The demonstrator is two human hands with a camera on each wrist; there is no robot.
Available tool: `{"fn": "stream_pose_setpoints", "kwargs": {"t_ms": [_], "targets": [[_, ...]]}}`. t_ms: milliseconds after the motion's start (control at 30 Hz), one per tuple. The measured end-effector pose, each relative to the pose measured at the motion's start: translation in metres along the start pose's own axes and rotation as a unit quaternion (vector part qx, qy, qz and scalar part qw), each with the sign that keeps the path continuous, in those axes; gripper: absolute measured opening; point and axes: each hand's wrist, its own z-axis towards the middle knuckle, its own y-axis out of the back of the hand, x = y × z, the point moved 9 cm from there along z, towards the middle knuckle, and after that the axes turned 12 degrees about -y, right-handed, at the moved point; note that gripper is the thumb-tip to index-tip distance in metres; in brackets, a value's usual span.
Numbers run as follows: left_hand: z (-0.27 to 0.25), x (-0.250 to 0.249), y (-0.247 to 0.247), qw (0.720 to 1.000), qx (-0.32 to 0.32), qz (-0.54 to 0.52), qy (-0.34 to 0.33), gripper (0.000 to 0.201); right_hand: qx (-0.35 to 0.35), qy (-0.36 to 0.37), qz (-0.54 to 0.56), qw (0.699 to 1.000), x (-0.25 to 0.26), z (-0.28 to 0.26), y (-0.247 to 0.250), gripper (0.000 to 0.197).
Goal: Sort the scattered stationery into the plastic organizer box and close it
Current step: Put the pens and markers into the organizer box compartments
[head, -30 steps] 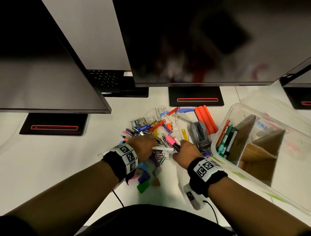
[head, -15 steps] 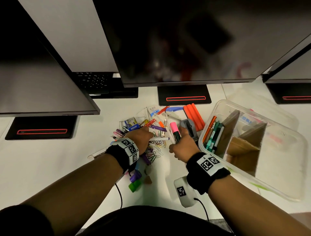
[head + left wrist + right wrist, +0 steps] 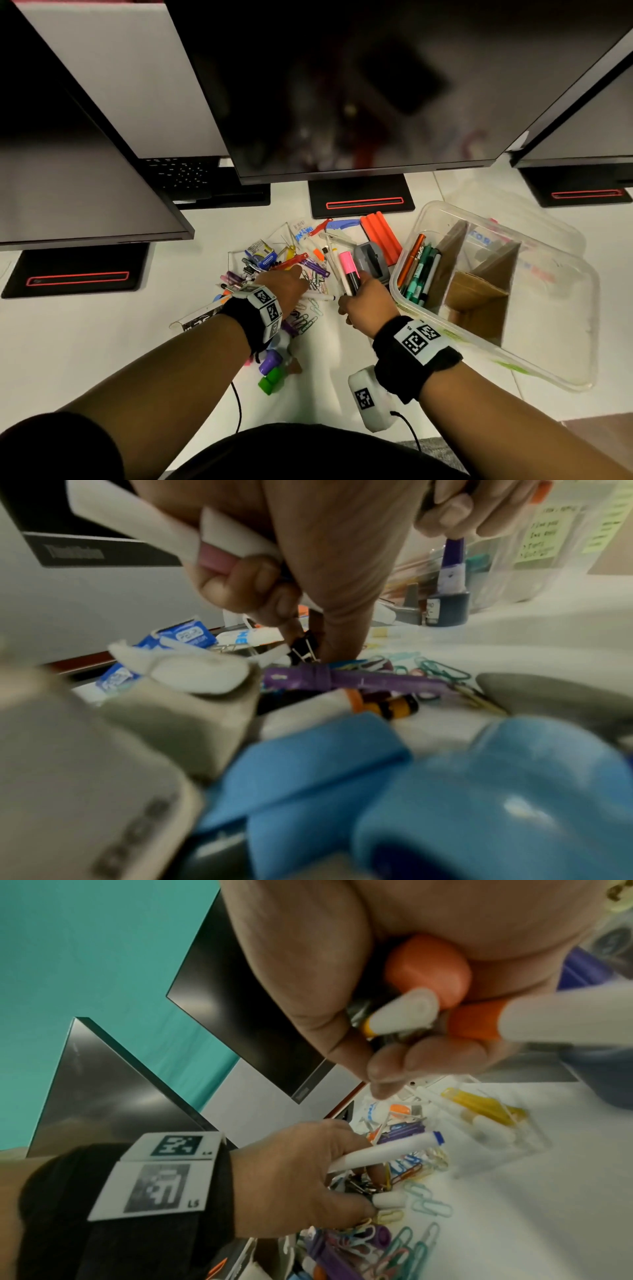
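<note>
The clear plastic organizer box (image 3: 548,329) stands open at the right, with cardboard dividers and several pens (image 3: 419,270) in its left compartment. Left of it lies the stationery pile (image 3: 274,260) of pens, paper clips and small packets. My left hand (image 3: 291,286) holds a white pen (image 3: 318,297) over the pile, and its fingertips touch a black binder clip (image 3: 303,649). My right hand (image 3: 363,299) grips a bundle of markers upright beside the box, among them a pink-capped marker (image 3: 347,270) and an orange-capped one (image 3: 428,969).
Three monitors on black bases (image 3: 361,202) overhang the back of the white desk. A grey tape dispenser (image 3: 371,260) and orange sticks (image 3: 382,233) lie between pile and box. Purple and green pieces (image 3: 272,371) sit near my left wrist. What looks like a clear lid (image 3: 534,219) lies behind the box.
My right hand has picked the pink-capped marker out of the pile and raised it upright beside the box. My left hand keeps the white pen and has reached deeper into the pile.
</note>
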Motion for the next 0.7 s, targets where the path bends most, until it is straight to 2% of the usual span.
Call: {"fn": "stream_pose_setpoints", "kwargs": {"t_ms": [167, 300, 467, 600, 700], "targets": [[0.002, -0.006, -0.005, 1.000, 0.012, -0.006, -0.020, 0.033, 0.031, -0.024, 0.008, 0.999, -0.012, 0.001, -0.003, 0.031], [0.003, -0.003, -0.002, 0.996, -0.032, -0.079, -0.014, 0.037, -0.018, -0.041, -0.002, 0.999, -0.026, 0.010, -0.001, 0.030], [-0.011, 0.027, 0.008, 0.991, -0.069, -0.105, 0.045, 0.041, -0.058, -0.057, -0.013, 0.997, -0.019, 0.018, -0.001, 0.021], [-0.031, 0.065, 0.010, 0.985, -0.085, -0.110, 0.106, 0.041, -0.095, -0.048, -0.059, 0.993, 0.000, 0.027, -0.001, 0.037], [-0.049, 0.091, 0.008, 0.982, -0.072, -0.098, 0.146, 0.032, -0.102, -0.027, -0.120, 0.987, 0.014, 0.034, -0.012, 0.036]]}}
